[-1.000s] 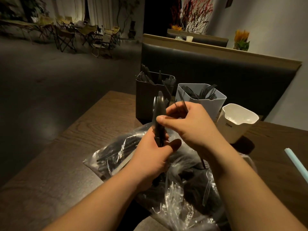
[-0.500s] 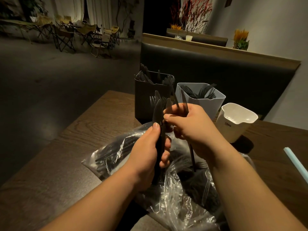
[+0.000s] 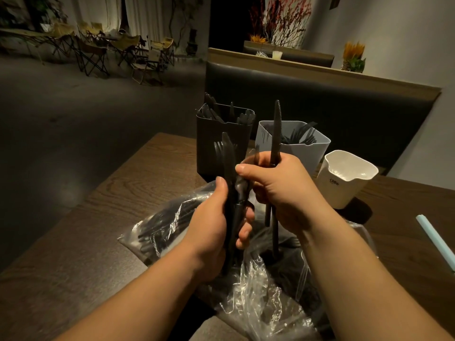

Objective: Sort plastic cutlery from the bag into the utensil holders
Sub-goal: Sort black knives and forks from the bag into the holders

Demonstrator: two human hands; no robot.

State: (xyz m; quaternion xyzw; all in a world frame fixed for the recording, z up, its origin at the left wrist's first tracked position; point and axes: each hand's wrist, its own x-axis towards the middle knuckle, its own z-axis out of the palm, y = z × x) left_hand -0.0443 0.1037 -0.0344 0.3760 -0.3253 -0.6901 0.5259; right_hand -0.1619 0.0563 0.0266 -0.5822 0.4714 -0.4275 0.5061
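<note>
A black plastic knife (image 3: 277, 129) now rises well above the right hand (image 3: 283, 190), its serrated blade far higher than half a second ago, when only thin tips showed over the knuckles. The right hand's fingers curl round the knife's handle and hold it upright, while the thumb reaches across to touch a bundle of black forks (image 3: 227, 156). The left hand (image 3: 211, 225) grips that bundle upright, fingers wrapped round the handles, tines up. Both hands hang over a crumpled clear bag (image 3: 258, 303) of more black cutlery, lying on a dark wooden table (image 3: 123, 193). Behind the hands stand 3 holders in a row: a dark holder (image 3: 216, 141) at left and a grey holder (image 3: 317, 148) beside it, both holding black cutlery, and a white holder (image 3: 344, 190) at right. A pale blue stick (image 3: 435, 242) lies near the table's right edge
</note>
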